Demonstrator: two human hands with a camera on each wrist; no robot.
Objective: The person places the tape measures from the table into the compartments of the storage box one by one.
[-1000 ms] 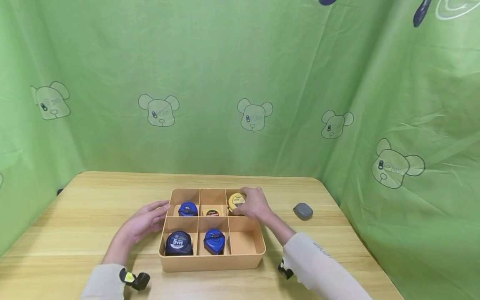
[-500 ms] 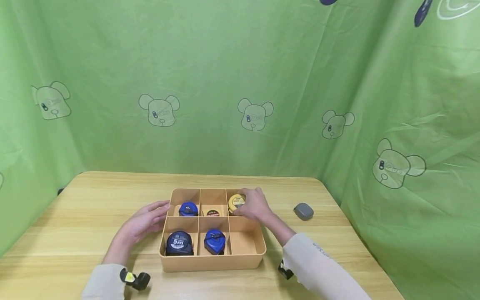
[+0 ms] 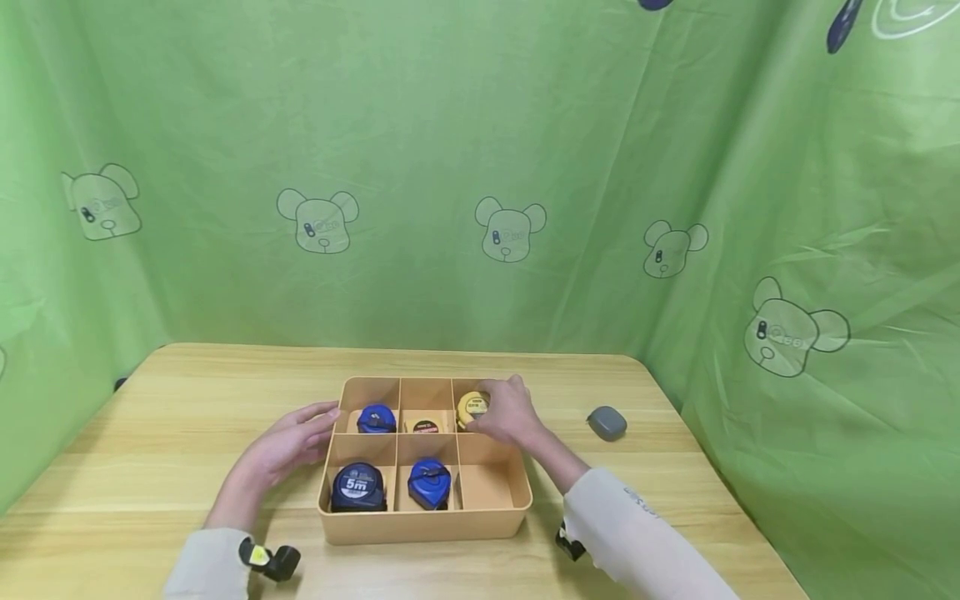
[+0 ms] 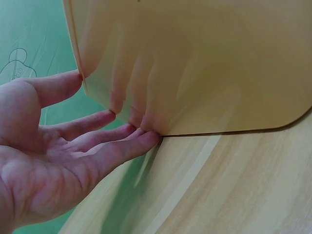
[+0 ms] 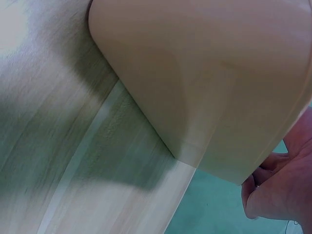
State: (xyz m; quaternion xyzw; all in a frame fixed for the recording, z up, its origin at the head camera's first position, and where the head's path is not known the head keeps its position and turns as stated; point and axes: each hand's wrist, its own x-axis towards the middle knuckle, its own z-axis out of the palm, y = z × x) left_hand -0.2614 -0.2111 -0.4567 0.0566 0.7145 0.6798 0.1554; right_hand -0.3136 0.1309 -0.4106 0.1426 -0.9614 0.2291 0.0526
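Note:
A tan divided box [image 3: 420, 525] sits on the table. My right hand [image 3: 512, 412] reaches over its right wall and pinches a yellow tape measure [image 3: 472, 409] in the back right compartment. In the right wrist view the box wall [image 5: 195, 73] hides that tape measure, and only part of the hand [image 5: 287, 180] shows past the rim. My left hand [image 3: 291, 442] rests its extended fingertips against the left wall, as the left wrist view also shows with fingers [image 4: 117, 146] at the lower edge. A blue tape measure [image 3: 377, 418] lies in the back left compartment.
Back middle holds another yellow tape measure [image 3: 424, 426], mostly hidden by a divider. In front are a dark 5m tape measure [image 3: 358, 487] and a blue one [image 3: 430, 483]. A small grey rounded case [image 3: 607, 423] lies right of the box. Green curtain [image 3: 420, 292] surrounds the table [image 3: 225, 383].
The yellow tape measure in my right hand has sunk slightly lower in the back right compartment. My left hand and the box have stayed in place.

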